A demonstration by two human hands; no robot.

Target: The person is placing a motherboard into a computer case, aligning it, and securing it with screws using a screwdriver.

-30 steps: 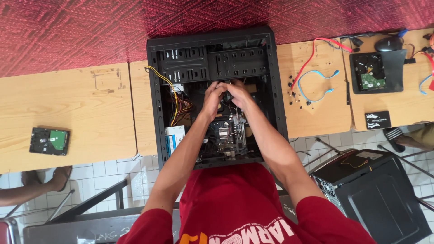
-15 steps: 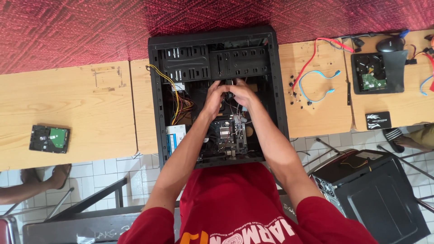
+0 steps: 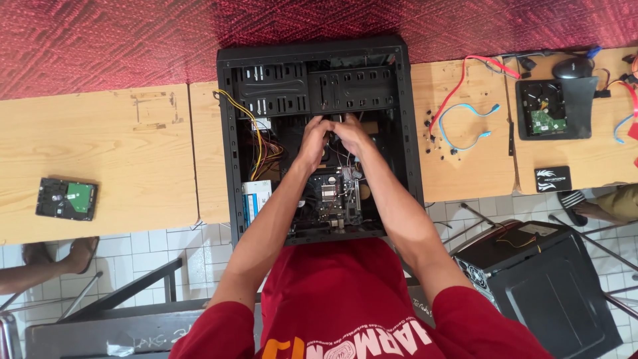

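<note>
Both of your hands are deep inside the open computer case [image 3: 229, 139], which lies on its side on the wooden worktop [image 3: 93, 146]. Your left hand [image 3: 312, 141] and your right hand [image 3: 350, 135] meet close together above the motherboard [image 3: 330, 196], just under the black drive bays [image 3: 319, 90]. The fingers are curled down onto a dark part there, maybe a cooler or a fan, but I cannot tell if each grip is pinching it or only pressing on it, because the backs of your hands hide the fingertips.

To the left of your left grip run the yellow and black power cables [image 3: 256, 136]; nearer to you than both grips is the bare board with its small metal heatsink [image 3: 330, 193]. Well apart on the left lies a hard drive [image 3: 66, 198], and far to the right are red and blue data cables [image 3: 465, 110] and a second drive [image 3: 548, 110].

My judgement: you are seating or fastening a part over the board. The next move calls for even pressure from both grips, and care not to trap the thin wires beside your right grip.

Compared with the picture half a second ago, your hands are at almost the same place; only the fingers seem a little closer together.
</note>
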